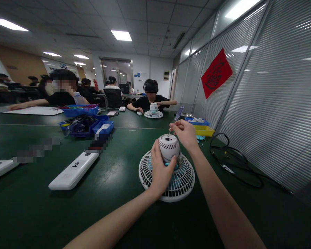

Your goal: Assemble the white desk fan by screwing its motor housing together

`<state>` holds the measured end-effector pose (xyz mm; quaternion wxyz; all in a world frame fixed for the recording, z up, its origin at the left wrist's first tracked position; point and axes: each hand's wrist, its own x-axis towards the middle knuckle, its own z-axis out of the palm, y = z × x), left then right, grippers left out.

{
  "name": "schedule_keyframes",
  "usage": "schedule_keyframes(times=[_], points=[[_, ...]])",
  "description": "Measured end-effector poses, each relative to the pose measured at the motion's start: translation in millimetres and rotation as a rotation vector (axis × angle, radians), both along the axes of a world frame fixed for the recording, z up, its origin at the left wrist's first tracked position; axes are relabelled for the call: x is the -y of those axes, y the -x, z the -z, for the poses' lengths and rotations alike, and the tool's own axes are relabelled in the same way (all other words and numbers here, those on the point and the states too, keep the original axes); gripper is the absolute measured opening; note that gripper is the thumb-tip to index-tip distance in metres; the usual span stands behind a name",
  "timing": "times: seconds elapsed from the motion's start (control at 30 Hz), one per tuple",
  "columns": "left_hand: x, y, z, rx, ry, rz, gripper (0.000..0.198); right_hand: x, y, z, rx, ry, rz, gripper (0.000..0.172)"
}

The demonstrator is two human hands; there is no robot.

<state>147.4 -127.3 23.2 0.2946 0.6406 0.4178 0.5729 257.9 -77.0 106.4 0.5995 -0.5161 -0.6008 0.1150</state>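
Note:
A small white fan lies face down on the green table, its round slatted grille [186, 186] at the bottom and its motor housing [173, 147] on top. My left hand [160, 169] is closed around the near left side of the housing, thumb toward the front. Above the dark hole in the housing's top, my right hand [182, 131] pinches a thin, wire-like piece [170, 130] between thumb and fingertips. Its lower end reaches the hole; exactly what it is I cannot make out. Light blue blades show through the grille.
Blue bins [79, 125] with cables and parts stand to the left, near a white power-bank-like box [74, 171] marked 2. At right are a yellow tray [204, 130] and a coiled black cable [235, 162]. Across the table a person sits behind another fan [153, 113].

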Motion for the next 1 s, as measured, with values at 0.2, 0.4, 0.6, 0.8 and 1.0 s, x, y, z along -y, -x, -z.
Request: schedule_keyframes(times=[0.2, 0.4, 0.6, 0.8, 1.0], points=[[0.2, 0.3, -0.2, 0.001, 0.004, 0.006, 0.071, 1.9, 1.8, -3.2, 0.02, 0.023, -0.045, 0.014], [0.0, 0.0, 0.3, 0.009, 0.0, -0.001, 0.071, 2.2, 1.9, -3.0, 0.104, -0.021, 0.013, 0.015], [0.2, -0.5, 0.5, 0.01, 0.005, 0.005, 0.07, 3.9, 1.1, -3.1, 0.171, -0.048, 0.085, 0.013], [-0.8, -2.0, 1.8, 0.016, -0.006, -0.01, 0.07, 3.6, 0.9, -2.8, 0.023, -0.02, 0.048, 0.017], [-0.9, -1.4, 1.6, 0.01, -0.006, -0.009, 0.07, 3.0, 3.4, -3.5, -0.027, 0.031, -0.002, 0.011]])
